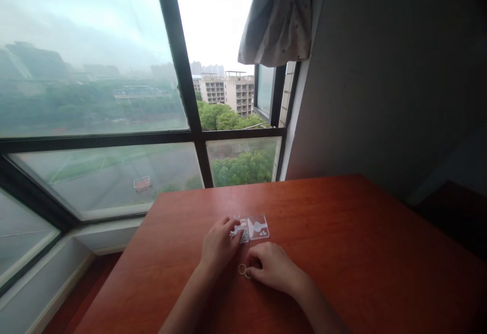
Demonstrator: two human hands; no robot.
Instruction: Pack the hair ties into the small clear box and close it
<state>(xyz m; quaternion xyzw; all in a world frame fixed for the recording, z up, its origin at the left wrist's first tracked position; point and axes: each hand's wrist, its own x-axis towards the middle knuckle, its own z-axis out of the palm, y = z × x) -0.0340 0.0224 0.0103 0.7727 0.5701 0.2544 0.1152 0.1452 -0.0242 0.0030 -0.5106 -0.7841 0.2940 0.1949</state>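
A small clear plastic case (259,227) lies opened out on the reddish-brown table (342,232), with white printed shapes on its right half. My left hand (219,243) rests over the left half, its fingers bent round the edge and small silvery pieces showing by the fingertips. Nearer to me, a thin pale yellow ring (242,269) lies flat on the wood. Beside it my right hand (272,267) is closed in a pinch at a second pale ring (247,274), which its fingertips partly cover.
Past the table's far edge stand dark-framed windows (197,121), one pane swung outward. A tied grey curtain (279,25) hangs at the upper right, in front of a dark wall (380,80). A pale sill (91,232) runs along the left.
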